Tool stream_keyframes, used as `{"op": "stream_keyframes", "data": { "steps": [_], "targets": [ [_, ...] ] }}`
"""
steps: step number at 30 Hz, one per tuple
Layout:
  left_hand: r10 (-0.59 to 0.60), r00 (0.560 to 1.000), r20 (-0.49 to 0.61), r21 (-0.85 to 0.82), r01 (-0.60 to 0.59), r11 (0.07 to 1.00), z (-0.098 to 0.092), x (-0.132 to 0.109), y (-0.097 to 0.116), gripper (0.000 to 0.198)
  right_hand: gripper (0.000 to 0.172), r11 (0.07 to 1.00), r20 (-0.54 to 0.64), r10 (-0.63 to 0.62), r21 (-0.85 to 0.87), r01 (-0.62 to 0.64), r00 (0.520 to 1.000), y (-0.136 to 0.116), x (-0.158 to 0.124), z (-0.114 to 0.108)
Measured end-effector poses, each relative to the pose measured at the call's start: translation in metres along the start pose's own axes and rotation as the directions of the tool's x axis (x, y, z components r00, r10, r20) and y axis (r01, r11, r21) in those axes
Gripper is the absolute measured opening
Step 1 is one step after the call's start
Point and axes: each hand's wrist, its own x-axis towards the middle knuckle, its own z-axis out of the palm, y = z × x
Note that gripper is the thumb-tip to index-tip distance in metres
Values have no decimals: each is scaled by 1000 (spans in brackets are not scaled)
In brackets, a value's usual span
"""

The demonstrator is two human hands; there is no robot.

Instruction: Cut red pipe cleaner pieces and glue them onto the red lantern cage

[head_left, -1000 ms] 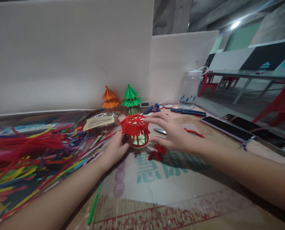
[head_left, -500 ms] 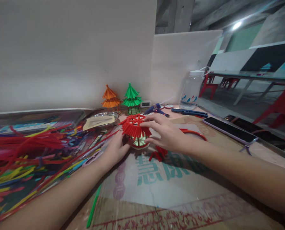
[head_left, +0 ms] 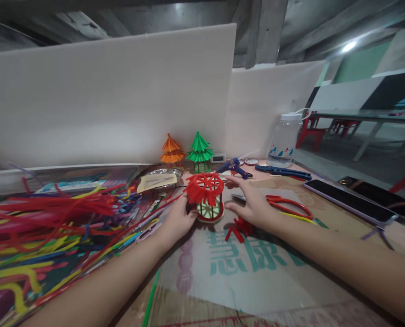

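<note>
A small red pipe-cleaner pavilion stands upright on the work surface, with a ring-shaped top, a fringed roof on its left and front, and brown posts on a pale round base. My left hand is at its left side, thumb near the base and the other fingers partly hidden by the roof; it seems to grip the frame. Just right of it, my right hand is open, fingers apart and curved, holding nothing. Short red pipe-cleaner pieces lie below that hand. Red-handled scissors rest partly behind it.
Heaped coloured pipe cleaners cover the left side. Behind stand an orange tower, a green tower, a metal dish and a blue glue gun. A water bottle, blue pliers and a phone are at right.
My right hand has drawn back to the right from the pavilion, leaving a gap. The left hand remains at its left side. The camera view has shifted, so everything sits lower and further right.
</note>
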Motion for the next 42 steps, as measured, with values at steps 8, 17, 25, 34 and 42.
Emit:
{"op": "stream_keyframes", "data": {
  "steps": [8, 17, 25, 34, 42],
  "targets": [
    [-62, 998, 10, 3, 62, 998, 2, -9, 13, 49, 38, 973, 176, 227, -3, -230, 958, -3, 1, 4],
    [57, 992, 109, 1, -57, 998, 4, -6, 4, 24, 16, 979, 295, 195, -109, -170, 935, -2, 3, 6],
    [34, 997, 69, 31, -37, 999, -1, -5, 3, 37, 14, 964, 293, 228, -201, -174, 928, -3, 7, 5],
    [34, 999, 18, -28, -33, 999, 1, -4, 1, 50, 12, 950, 149, 250, -227, -213, 957, -1, 18, -15],
    [-16, 999, 36, -88, 20, 996, -1, -1, 17, 55, 17, 827, -13, 469, -346, -444, 883, 40, 27, -44]
  ]
}}
